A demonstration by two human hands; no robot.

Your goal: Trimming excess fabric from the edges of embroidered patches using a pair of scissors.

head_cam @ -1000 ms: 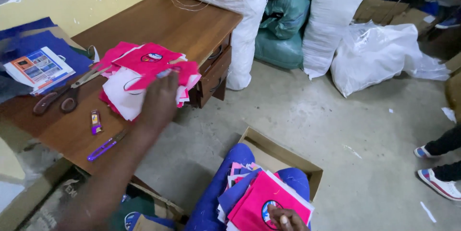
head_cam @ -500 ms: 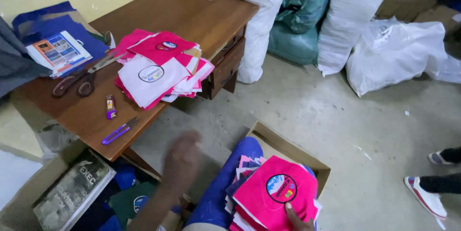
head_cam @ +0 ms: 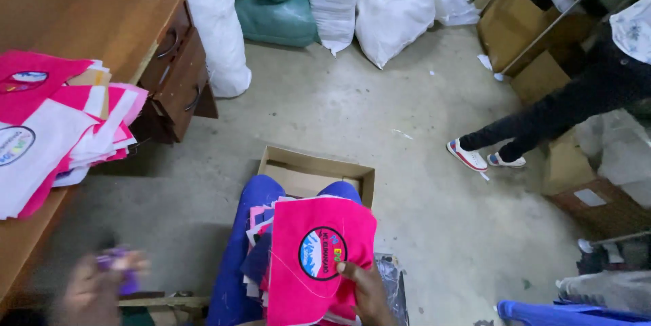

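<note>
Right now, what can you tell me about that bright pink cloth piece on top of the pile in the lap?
The pink cloth piece is a flat cut panel of what looks like thin fabric, with a round printed badge, dark-rimmed, at its middle. It lies face up on top of a stack of cloth pieces resting on the blue-clad lap. The right hand pinches its lower edge, thumb beside the badge. A cardboard box sits on the floor behind it.

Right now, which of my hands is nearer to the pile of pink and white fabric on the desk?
Left. The left hand hangs blurred just below the desk's pile of pink and white fabric; the right hand is farther off, holding the pink fabric stack on the lap.
</note>
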